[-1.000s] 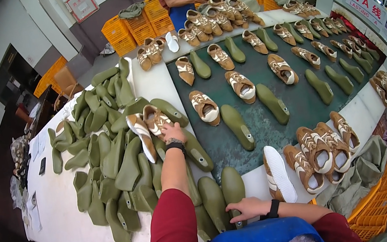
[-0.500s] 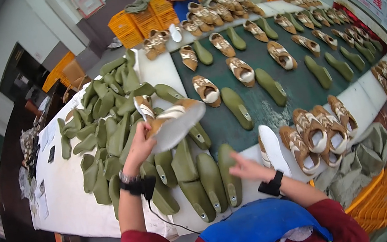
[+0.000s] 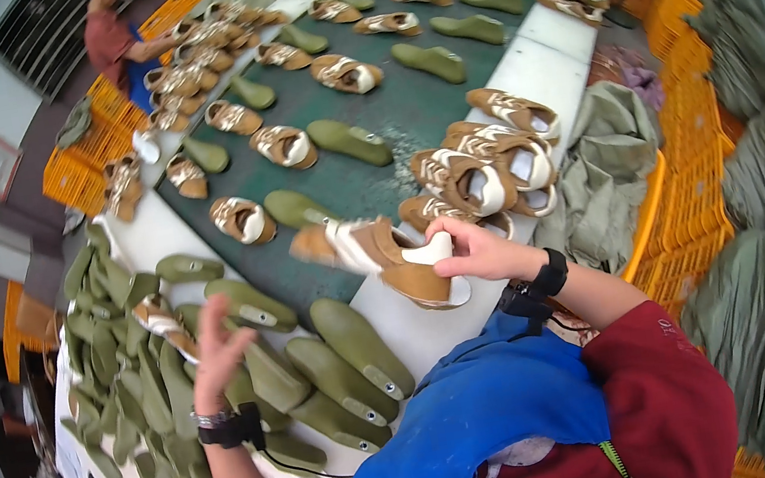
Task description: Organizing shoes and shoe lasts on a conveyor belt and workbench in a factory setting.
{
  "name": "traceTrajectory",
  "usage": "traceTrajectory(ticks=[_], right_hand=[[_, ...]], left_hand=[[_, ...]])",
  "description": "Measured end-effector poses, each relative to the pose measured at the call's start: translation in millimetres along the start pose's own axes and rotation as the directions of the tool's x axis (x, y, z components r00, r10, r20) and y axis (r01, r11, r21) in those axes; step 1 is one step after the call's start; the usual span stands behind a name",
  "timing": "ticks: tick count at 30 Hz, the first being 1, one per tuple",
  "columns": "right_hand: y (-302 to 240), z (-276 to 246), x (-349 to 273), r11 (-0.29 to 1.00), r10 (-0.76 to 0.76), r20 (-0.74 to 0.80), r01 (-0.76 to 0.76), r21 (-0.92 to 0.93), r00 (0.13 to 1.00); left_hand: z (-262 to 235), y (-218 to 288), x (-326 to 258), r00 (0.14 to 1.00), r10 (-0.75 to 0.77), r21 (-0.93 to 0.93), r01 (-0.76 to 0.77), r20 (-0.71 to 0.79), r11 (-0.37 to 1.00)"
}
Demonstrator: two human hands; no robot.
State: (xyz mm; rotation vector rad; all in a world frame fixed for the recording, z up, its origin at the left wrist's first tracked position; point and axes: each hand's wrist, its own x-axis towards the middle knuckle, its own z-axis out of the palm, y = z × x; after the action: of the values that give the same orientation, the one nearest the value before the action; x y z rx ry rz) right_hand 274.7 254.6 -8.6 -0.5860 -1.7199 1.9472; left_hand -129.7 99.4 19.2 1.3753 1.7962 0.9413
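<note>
A tan-and-white shoe upper [image 3: 364,247] is gripped at its heel by my right hand [image 3: 485,253], thumb and fingers closed round the white heel part. Its toe points left, blurred by motion, over the table's near edge. My left hand [image 3: 220,350] holds nothing. Its fingers are spread above a heap of green shoe lasts [image 3: 159,405]. Beside that hand, another tan-and-white shoe [image 3: 161,326] lies among the lasts. Several larger-looking lasts [image 3: 359,343] lie side by side between my two hands, close to my blue apron.
Shoes and lasts stand in rows on the dark green surface [image 3: 198,208]. A cluster of shoes [image 3: 481,163] sits past my right hand. Orange crates [image 3: 673,243] and grey-green cloth [image 3: 598,175] line the right side. A co-worker [image 3: 117,46] stands at the far left among shoes.
My left hand held a shoe and is now empty, fingers spread. My right hand, empty before, now grips a shoe. The view has swung to the right.
</note>
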Motion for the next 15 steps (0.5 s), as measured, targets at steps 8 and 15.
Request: traceTrajectory(ticks=[8,15], right_hand=[[35,11,-14,0.469,0.014,0.001,-0.006,-0.883,1.000],[19,43,25,0.019,0.026,-0.025,-0.026,-0.999,0.999]], left_hand=[[-155,-207,57,0.703,-0.101,0.327,0.448,-0.704,0.832],[-147,-257,78,0.655,-0.273,0.101,0.473,-0.704,0.875]])
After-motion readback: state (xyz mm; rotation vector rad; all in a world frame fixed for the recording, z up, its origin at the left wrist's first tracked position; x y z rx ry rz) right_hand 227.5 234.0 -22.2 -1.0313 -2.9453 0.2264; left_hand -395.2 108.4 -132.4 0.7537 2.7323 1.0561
